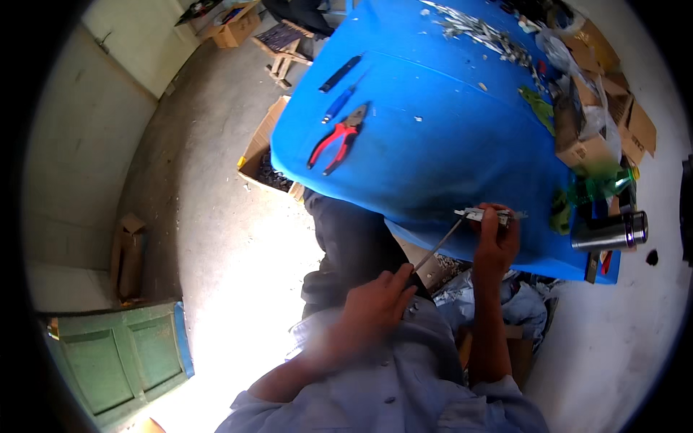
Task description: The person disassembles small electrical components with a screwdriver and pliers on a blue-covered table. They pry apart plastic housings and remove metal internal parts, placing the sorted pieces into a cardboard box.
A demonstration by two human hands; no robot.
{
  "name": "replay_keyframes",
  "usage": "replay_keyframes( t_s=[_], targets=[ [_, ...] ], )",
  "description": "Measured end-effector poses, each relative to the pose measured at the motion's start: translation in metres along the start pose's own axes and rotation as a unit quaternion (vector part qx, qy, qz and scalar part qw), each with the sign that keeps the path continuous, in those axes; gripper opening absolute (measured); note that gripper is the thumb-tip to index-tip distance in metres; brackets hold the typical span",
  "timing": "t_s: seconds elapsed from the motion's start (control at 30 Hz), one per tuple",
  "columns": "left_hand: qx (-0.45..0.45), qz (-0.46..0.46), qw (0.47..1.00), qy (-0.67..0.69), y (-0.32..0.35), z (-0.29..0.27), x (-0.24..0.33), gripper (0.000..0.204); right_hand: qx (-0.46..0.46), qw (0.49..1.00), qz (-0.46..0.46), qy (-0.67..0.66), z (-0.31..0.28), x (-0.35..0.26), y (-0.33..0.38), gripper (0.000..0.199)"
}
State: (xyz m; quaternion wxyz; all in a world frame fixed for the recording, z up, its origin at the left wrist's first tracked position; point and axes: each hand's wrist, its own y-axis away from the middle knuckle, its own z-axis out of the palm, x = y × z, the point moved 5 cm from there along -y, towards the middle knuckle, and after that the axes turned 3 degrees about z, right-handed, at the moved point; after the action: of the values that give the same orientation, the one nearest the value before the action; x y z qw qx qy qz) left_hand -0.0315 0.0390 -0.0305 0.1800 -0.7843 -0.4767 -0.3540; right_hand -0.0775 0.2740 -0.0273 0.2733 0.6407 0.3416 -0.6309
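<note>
My left hand (372, 307) is close to my body, its fingers closed around the handle end of a screwdriver (440, 247). The thin metal shaft slants up to the right, and its tip meets a small silvery metal part (473, 214). That part sits at the near edge of the blue-covered table (433, 159), pinched in the fingers of my right hand (498, 242). Its exact kind is too small to make out. Farther left on the cloth lie red-handled pliers (338, 141), a blue-handled screwdriver (339, 105) and a slim black tool (340, 73).
A heap of silvery metal pieces (484, 32) covers the far side of the table. On the right are cardboard boxes (588, 151), a green plastic bottle (595, 189) and a steel flask (610, 231). An open carton (263, 148) stands by the table's left edge, near a wooden stool (283, 47).
</note>
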Motion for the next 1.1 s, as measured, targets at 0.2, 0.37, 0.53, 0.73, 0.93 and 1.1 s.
replay_keyframes(
  t_s=[0.2,0.37,0.53,0.73,0.93,1.1],
  targets=[
    [-0.066,-0.059,0.994,-0.061,-0.014,0.01,-0.003,0.031,-0.016,0.991,-0.044,0.126,0.006,-0.009,-0.011,0.015],
    [-0.129,-0.032,0.99,-0.036,-0.014,0.028,-0.006,0.043,-0.015,0.977,-0.087,0.195,0.014,-0.021,-0.013,0.02],
    [-0.114,-0.042,0.993,0.002,-0.014,0.028,-0.008,0.045,-0.01,0.965,-0.138,0.223,0.032,-0.024,-0.014,0.02],
    [-0.122,0.17,0.977,-0.037,-0.022,-0.006,-0.019,0.03,-0.053,0.927,-0.203,0.312,0.028,-0.037,-0.021,0.016],
    [-0.083,0.149,0.977,0.13,-0.045,-0.041,-0.046,0.024,-0.061,0.917,-0.205,0.337,0.028,-0.043,-0.018,0.015],
    [-0.114,0.157,0.957,0.217,-0.065,-0.057,-0.067,0.026,-0.057,0.932,-0.17,0.314,0.034,-0.048,-0.011,0.013]
  ],
)
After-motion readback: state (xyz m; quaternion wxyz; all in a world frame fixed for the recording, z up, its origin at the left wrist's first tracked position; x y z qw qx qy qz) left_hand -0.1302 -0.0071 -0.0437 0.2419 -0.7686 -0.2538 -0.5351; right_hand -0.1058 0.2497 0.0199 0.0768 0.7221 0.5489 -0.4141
